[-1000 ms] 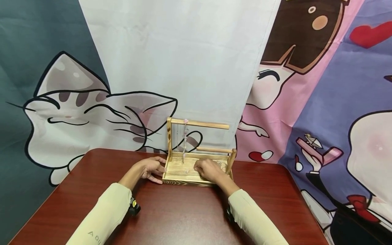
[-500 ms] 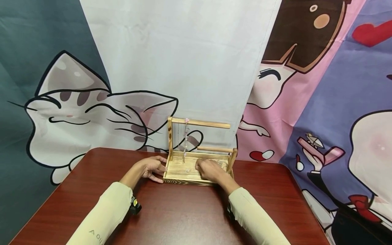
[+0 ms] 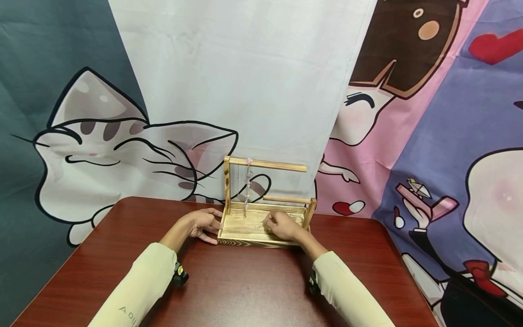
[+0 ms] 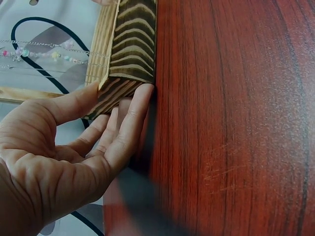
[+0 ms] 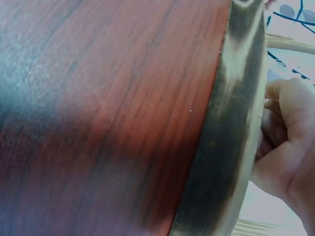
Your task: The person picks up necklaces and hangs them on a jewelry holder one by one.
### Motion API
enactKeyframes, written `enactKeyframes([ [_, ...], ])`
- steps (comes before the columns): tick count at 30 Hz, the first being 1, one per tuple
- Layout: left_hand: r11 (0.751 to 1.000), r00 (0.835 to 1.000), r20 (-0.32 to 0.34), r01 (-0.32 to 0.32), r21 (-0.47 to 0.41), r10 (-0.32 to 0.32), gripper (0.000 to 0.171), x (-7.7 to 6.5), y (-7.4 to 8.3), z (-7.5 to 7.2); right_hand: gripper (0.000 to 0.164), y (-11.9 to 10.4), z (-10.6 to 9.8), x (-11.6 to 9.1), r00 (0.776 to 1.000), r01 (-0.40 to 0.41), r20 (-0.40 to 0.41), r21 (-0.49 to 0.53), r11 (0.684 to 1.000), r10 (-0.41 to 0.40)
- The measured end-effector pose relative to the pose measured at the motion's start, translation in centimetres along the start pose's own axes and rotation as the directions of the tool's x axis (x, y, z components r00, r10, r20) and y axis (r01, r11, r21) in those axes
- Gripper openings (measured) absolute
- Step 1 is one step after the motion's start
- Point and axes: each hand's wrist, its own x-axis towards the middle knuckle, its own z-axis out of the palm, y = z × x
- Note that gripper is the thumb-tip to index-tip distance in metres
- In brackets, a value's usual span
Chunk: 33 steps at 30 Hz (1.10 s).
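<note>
A wooden jewelry stand (image 3: pixel 245 242) with a shallow tray, an upright post and two bars sits on the table. My left hand (image 3: pixel 203 223) holds its left end; in the left wrist view the thumb rests at the rim and the fingers lie against the outer wall. My right hand (image 3: pixel 282 225) is over the tray with its fingers curled, pinching a thin chain (image 3: pixel 262 222) whose small shiny end lies to the left on the tray floor. In the right wrist view the right hand (image 5: pixel 290 137) appears behind the front wall, and the chain is hidden.
A beaded necklace (image 3: pixel 247 186) hangs from the upper bar (image 3: pixel 269 165), with a thin chain beside it. More fine jewelry (image 3: pixel 296 219) lies at the tray's right end. The lower bar (image 3: pixel 286 199) spans the right side. A printed cloth (image 3: pixel 245 91) hangs behind the red-brown table (image 3: pixel 245 286).
My right hand has shifted slightly right along the tray, and the chain's shiny end has slid right with it. The left hand stays at the stand's left end.
</note>
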Motion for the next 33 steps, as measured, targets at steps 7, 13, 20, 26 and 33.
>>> enactKeyframes([
  [7,1.000,1.000,-0.006,0.007,-0.005,-0.007,0.059,0.0,0.0,0.0,0.027,-4.2,-1.9,-1.7,0.989,-0.148,0.043,0.159,0.976,0.143],
  [13,1.000,1.000,-0.008,0.001,-0.004,-0.001,0.060,-0.1,-0.1,0.0,0.033,-5.1,-2.9,-2.7,0.977,-0.211,0.075,0.295,0.932,0.198],
  [20,1.000,1.000,-0.006,0.005,-0.003,-0.005,0.061,-0.1,0.1,-0.1,0.036,-6.0,-3.9,-3.5,0.973,-0.232,0.073,0.357,0.905,0.220],
  [26,1.000,1.000,-0.006,0.007,-0.002,-0.007,0.062,-0.1,0.2,-0.1,0.035,-6.6,-5.0,-4.0,0.970,-0.242,0.072,0.320,0.916,0.231],
  [33,1.000,1.000,-0.008,0.001,-0.003,-0.001,0.061,-0.2,0.1,-0.1,0.037,-7.6,-6.4,-4.7,0.958,-0.284,0.095,0.398,0.872,0.269],
])
